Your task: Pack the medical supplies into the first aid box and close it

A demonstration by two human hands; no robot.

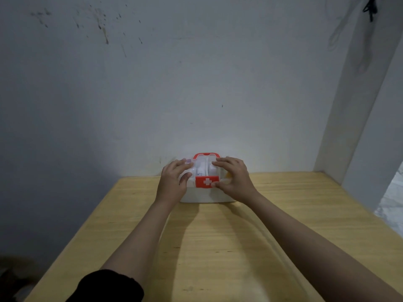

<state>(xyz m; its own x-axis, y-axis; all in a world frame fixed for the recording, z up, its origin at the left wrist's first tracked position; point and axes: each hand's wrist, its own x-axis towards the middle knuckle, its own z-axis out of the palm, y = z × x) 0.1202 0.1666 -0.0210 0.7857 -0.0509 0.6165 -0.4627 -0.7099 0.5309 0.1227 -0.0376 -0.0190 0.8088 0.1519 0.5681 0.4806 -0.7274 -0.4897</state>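
Note:
A small white first aid box (205, 196) with a clear lid, a red handle (206, 155) and a red latch with a white cross (206, 182) stands on the wooden table near the wall. My left hand (174, 180) rests on the lid's left side, fingers spread over the top, thumb by the latch. On the lid's right side lies my right hand (234, 178), thumb touching the latch's right edge. White supplies and something yellow (228, 175) show faintly through the lid. The lid lies down on the box.
The light wooden table (218, 247) runs toward me from the grey-white wall (196, 83). A white pillar (359, 127) stands at the right. The table's left edge drops into dark space.

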